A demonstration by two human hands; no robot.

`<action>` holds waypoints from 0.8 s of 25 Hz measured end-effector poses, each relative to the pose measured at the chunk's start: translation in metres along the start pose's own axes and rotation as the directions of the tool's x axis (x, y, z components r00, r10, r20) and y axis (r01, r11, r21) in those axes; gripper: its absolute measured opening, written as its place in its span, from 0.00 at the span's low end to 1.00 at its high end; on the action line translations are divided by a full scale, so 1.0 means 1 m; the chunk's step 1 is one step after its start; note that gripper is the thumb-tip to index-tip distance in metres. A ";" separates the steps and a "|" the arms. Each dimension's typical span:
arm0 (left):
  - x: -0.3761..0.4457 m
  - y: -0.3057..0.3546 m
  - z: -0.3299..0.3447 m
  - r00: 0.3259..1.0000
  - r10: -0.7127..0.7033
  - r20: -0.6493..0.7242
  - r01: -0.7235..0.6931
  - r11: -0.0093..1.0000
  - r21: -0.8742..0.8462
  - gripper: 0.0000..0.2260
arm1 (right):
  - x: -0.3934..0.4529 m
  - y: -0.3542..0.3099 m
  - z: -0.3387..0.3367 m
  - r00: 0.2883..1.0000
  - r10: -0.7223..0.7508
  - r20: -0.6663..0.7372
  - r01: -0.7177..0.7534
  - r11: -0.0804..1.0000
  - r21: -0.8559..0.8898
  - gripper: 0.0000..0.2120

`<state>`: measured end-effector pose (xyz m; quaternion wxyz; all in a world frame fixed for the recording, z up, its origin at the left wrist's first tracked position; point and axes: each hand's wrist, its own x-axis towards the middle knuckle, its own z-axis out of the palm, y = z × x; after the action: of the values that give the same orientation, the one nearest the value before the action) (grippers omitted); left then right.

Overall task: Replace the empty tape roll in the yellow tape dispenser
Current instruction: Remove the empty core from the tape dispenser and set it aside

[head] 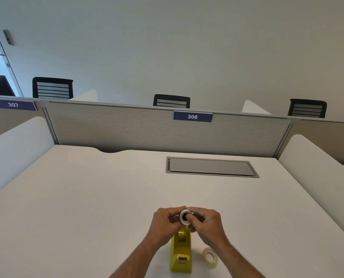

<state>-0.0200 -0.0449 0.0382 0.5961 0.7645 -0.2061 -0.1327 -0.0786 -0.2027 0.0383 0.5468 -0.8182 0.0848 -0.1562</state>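
Note:
The yellow tape dispenser (180, 255) stands on the white desk near the front edge, its roll cradle showing no roll. Just above its far end, both hands hold a small white ring with a dark hole, the empty tape roll (184, 216). My left hand (165, 223) grips it from the left and my right hand (205, 223) from the right, fingers pinched around its rim. A clear full tape roll (210, 257) lies flat on the desk just right of the dispenser, touching nothing.
A grey flip-lid cable box (211, 167) is set into the desk (87, 197) at the back right. A grey partition (127, 127) labelled 306 closes the far side, with white side dividers (317, 167) left and right. Black chairs stand beyond.

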 end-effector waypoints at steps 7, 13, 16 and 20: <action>0.004 -0.001 -0.006 0.997 0.080 0.009 -0.081 0.995 0.061 0.14 | 0.000 -0.005 -0.002 0.991 0.105 0.079 -0.119 0.972 0.205 0.09; 0.003 -0.007 -0.010 0.999 -0.006 -0.038 0.010 0.992 0.124 0.12 | 0.006 0.008 -0.015 0.964 0.256 -0.069 -0.244 0.958 0.151 0.05; 0.003 -0.009 -0.011 0.999 -0.016 -0.042 0.022 0.987 0.162 0.12 | 0.007 0.023 -0.022 0.957 0.283 -0.068 -0.291 0.933 -0.212 0.06; 0.003 -0.012 -0.010 1.000 -0.020 -0.021 0.024 0.978 0.208 0.12 | 0.002 0.038 -0.028 0.923 0.365 -0.120 -0.367 0.745 -0.557 0.05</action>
<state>-0.0112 -0.0349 0.0294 0.5131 0.8263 -0.2048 -0.1098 -0.0848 -0.2424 0.0135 0.2968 -0.9106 0.2871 -0.0149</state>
